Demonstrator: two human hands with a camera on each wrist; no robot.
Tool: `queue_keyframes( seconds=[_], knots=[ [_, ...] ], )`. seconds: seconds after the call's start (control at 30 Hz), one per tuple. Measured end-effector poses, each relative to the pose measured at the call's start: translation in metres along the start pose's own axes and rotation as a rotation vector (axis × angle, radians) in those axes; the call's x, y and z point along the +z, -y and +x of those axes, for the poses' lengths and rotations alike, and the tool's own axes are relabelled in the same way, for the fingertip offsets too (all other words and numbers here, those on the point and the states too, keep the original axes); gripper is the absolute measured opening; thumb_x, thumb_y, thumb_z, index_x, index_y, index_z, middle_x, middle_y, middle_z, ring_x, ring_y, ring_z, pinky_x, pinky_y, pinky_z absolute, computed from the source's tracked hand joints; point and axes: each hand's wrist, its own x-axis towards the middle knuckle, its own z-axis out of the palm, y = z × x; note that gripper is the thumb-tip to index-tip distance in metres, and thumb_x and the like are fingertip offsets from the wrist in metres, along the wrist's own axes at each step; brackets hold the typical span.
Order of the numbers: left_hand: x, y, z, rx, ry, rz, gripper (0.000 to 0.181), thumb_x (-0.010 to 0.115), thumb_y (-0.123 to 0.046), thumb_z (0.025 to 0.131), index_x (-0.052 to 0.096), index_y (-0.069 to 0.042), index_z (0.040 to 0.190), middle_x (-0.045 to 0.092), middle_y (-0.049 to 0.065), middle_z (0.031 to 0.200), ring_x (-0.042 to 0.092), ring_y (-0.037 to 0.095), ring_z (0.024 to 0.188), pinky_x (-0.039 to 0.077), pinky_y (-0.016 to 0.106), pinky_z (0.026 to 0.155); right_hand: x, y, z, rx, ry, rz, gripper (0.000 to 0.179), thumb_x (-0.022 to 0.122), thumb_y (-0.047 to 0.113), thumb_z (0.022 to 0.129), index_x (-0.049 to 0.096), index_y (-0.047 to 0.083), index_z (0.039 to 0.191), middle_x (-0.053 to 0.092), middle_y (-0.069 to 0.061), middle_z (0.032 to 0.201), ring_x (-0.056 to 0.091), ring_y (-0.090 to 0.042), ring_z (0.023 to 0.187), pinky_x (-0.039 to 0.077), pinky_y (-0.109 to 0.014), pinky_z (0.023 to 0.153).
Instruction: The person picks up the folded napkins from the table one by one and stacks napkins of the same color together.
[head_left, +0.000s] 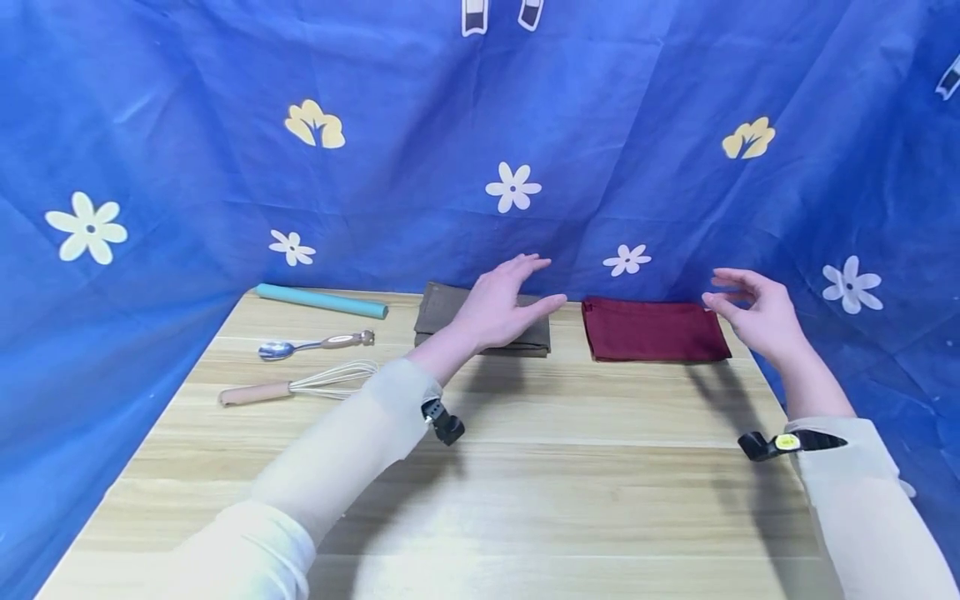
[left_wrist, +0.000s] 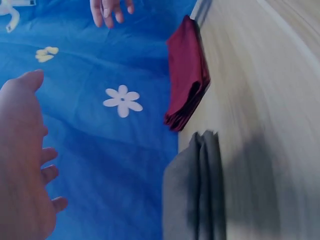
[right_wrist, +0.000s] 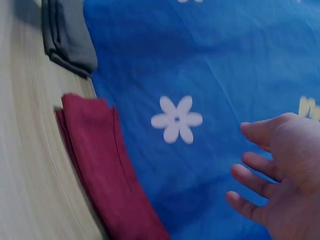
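A folded dark red cloth [head_left: 654, 332] lies at the far right of the table, its stacked layers visible in the left wrist view. To its left is a folded grey cloth [head_left: 442, 310], partly hidden behind my left hand [head_left: 501, 304] in the head view. That hand hovers above the grey cloth with thumb and fingers spread, holding nothing. My right hand [head_left: 761, 317] is raised beside the red cloth's right end, its fingers loosely bent and nothing between them. In the right wrist view a gap separates the right fingers [right_wrist: 250, 180] from the red cloth [right_wrist: 102, 170].
Along the table's left side lie a teal rolled or tube-like item [head_left: 322, 301], a spoon [head_left: 315, 343] with a decorated handle, and a whisk [head_left: 258, 393]. The whisk's wires end near my left sleeve. A blue flowered curtain [head_left: 420, 167] hangs directly behind the table's far edge.
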Motion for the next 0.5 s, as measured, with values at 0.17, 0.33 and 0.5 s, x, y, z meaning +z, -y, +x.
queue_keyframes(
  seconds=[0.17,0.33,0.5],
  knots=[
    [-0.023,0.004,-0.013,0.022,-0.001,0.128,0.087,0.045,-0.082,0.096,0.042,-0.027,0.164,0.033,0.000,0.171,0.020,0.020,0.159,0.016,0.058,0.126,0.008,0.022,-0.003,-0.072,0.000,-0.010,0.054,0.072,0.031,0.103,0.059,0.005,0.149,0.060,-0.021,0.145,0.066,-0.020,0.116,0.047,-0.006,0.074],
    [-0.043,0.010,-0.031,0.025,-0.022,0.240,0.091,0.042,-0.087,0.093,0.037,-0.032,0.166,0.028,0.001,0.173,0.013,0.022,0.161,0.008,0.064,0.126,0.022,0.038,-0.011,-0.142,0.007,-0.032,0.053,0.072,0.030,0.103,0.058,0.004,0.148,0.055,-0.021,0.149,0.062,-0.044,0.126,0.047,-0.008,0.082],
    [-0.058,0.015,-0.047,0.047,-0.038,0.347,0.096,0.038,-0.093,0.090,0.032,-0.036,0.167,0.020,0.002,0.175,0.006,0.026,0.162,-0.002,0.068,0.124,0.034,0.053,-0.020,-0.226,-0.002,-0.093,0.058,0.074,0.031,0.101,0.056,0.004,0.149,0.049,-0.019,0.155,0.053,-0.044,0.135,0.051,-0.033,0.092]
  ],
)
